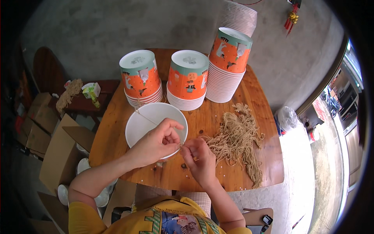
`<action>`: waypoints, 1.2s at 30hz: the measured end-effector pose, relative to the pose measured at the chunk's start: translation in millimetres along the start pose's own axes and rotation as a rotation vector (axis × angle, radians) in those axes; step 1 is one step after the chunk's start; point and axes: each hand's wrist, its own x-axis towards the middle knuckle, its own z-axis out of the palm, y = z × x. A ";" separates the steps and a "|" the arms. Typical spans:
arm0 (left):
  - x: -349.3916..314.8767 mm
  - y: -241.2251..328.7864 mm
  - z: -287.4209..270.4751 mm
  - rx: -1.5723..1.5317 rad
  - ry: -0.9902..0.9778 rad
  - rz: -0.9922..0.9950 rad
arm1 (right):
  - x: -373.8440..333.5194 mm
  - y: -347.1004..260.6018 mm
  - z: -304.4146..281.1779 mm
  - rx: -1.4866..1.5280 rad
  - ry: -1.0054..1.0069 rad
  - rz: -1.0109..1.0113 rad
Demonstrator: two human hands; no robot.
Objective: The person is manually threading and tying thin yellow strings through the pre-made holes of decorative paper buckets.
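Observation:
A white paper bucket (137, 128) stands near the front of the wooden table, its mouth facing up toward me. A thin tan string (147, 117) runs across its opening from the far rim to my left hand. My left hand (157, 139) lies over the near right rim, fingers curled and pinching the string. Right beside it, my right hand (200, 158) pinches at the same spot on the rim, where a bit of string shows between the fingertips. The exact knot or end is too small to make out. A loose heap of tan strings (238, 134) lies to the right.
Behind the bucket stand upturned orange-and-green bucket stacks: left (141, 80), middle (188, 80) and a taller right one (230, 52). Clear plastic containers (238, 17) rise behind. An open cardboard box (58, 156) with white buckets is at left, near a bench holding a string bundle (70, 94).

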 end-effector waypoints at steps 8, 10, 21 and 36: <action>-0.2 3.8 3.2 0.084 0.012 0.012 | 5.3 -0.8 -4.6 -0.401 0.043 -0.335; -1.1 4.1 4.6 0.105 0.018 0.019 | 4.8 -2.5 -4.4 -0.403 0.031 -0.322; -4.2 7.5 6.4 0.296 0.030 -0.031 | 1.3 9.0 -0.1 0.098 -0.066 0.083; -5.1 5.6 0.0 0.509 0.052 0.153 | -4.6 9.3 -3.8 -0.095 -0.050 -0.105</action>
